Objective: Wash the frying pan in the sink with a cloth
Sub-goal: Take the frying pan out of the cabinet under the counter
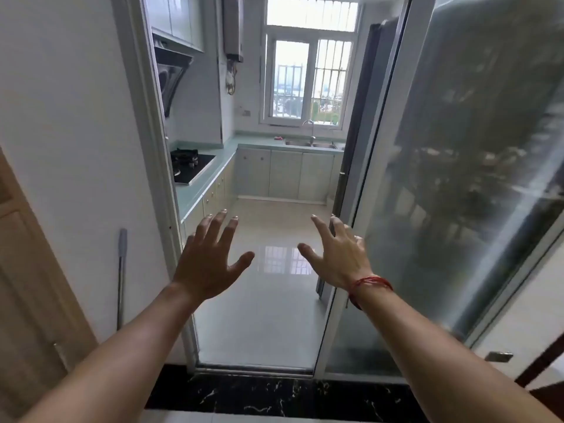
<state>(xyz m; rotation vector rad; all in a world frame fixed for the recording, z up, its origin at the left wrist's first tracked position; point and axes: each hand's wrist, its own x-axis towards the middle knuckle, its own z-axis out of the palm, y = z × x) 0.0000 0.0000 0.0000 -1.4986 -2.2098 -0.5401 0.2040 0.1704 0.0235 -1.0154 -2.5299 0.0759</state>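
Both our hands were stretched out at the kitchen doorway, the left hand and right hand with fingers spread wide, holding and touching nothing. We saw no readable writing. Far off under the window sat the steel sink in a pale green counter; any pan there was too small to tell. A red string circled our right wrist.

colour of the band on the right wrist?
Red wrist band, thin cord, below the open right hand; head view.

white walls | glossy pale floor | barred window | frosted sliding door
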